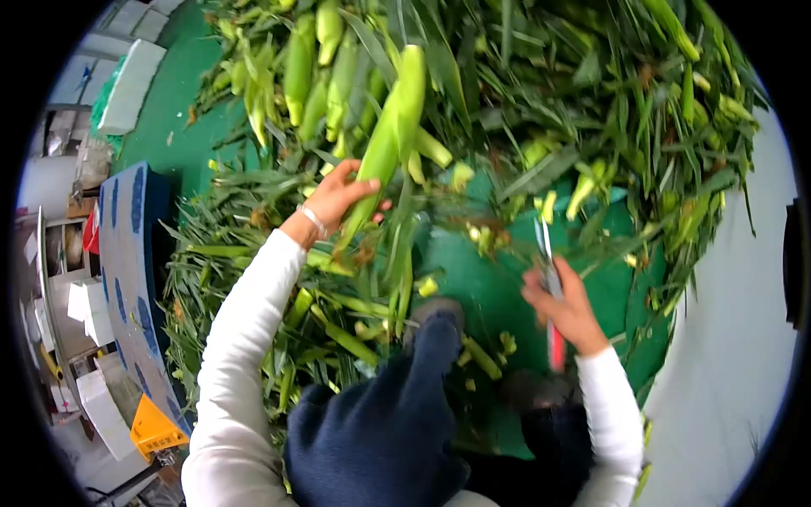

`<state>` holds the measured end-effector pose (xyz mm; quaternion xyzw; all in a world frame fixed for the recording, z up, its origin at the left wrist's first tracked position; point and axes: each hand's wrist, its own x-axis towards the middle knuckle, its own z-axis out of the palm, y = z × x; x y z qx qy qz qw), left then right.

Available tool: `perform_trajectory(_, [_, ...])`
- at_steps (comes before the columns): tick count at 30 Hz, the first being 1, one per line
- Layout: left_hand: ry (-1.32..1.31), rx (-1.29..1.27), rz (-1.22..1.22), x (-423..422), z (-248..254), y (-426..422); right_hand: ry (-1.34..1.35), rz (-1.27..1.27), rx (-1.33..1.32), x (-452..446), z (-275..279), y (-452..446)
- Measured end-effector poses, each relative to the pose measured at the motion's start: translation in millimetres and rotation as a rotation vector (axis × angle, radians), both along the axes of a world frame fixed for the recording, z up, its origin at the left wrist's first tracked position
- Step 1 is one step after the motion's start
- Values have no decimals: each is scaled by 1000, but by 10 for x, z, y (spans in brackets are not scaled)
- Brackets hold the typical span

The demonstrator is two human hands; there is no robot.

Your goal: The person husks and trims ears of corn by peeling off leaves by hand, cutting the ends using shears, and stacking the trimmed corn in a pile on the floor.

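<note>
My left hand is closed around the lower part of an ear of corn in its green husk, held tilted with its blunt end up. Loose leaves and brown silk hang below that hand. On the right, my right hand grips a knife with a red and grey handle, its narrow blade pointing up and away from me. Slight motion blur softens the fingers there. Beyond my left hand, several husked ears lie on a heap of leaves.
Cut corn leaves pile up ahead and on both sides. Trimmed stubs lie on the green floor near my shoes. At left stand a blue-sided platform, a yellow sign and white boxes. A pale wall borders the right.
</note>
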<state>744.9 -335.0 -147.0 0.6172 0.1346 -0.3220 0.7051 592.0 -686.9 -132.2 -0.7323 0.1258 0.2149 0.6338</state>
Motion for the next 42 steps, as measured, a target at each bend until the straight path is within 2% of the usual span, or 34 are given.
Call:
perform_trajectory(2, [-165, 223, -226, -445, 7, -49, -28, -197, 100, 163, -67, 341])
perform_trajectory(4, [-784, 528, -381, -873, -113, -150, -229, -543, 259, 285, -289, 585])
perform_trajectory(6, [-694, 663, -498, -1152, 130, -379, -328, -767, 165, 371, -305, 679])
perform_trajectory(9, [-718, 623, -566, -1368, 228, -498, -225, -911, 117, 210, -563, 550])
perform_trajectory(11, [-787, 596, -630, -1388, 239, -510, -246, -869, 205, 11, -592, 415])
perform_trajectory(14, [-185, 183, -536, -1353, 209, -520, -247, -802, 254, -159, -690, 207])
perform_trajectory(16, [-56, 174, -555, -1311, 234, -502, -206, -786, 303, -221, -753, 58])
perform_trajectory(18, [71, 172, -562, -1246, 266, -468, -137, -656, -34, -243, -798, -63])
perform_trajectory(20, [-57, 348, -537, -1215, 199, -408, -15, -374, -466, -214, -504, -99])
perform_trajectory(22, [-589, 447, -585, -1162, 71, -328, -63, -189, -315, -292, -516, -129])
perform_trajectory(26, [-583, 634, -672, -1077, 336, -252, 58, 102, 90, -329, -423, -48])
perform_trajectory(30, [-681, 676, -788, -1025, 431, -218, 72, 252, 95, -245, -375, 78])
perform_trajectory(33, [-655, 691, -807, -944, 406, -106, 107, 311, 23, -273, -326, 81])
perform_trajectory(36, [-853, 796, -848, -807, 328, 21, 226, 433, -415, -242, 92, 132])
perform_trajectory(38, [-979, 876, -974, -717, 396, -17, -54, 290, -461, -313, 125, 251])
perform_trajectory(40, [-1006, 800, -1138, -656, 525, -190, -321, 192, -436, -318, 94, 375])
perform_trajectory(42, [-916, 673, -1197, -674, 672, -451, -602, 155, -364, -151, -28, 567])
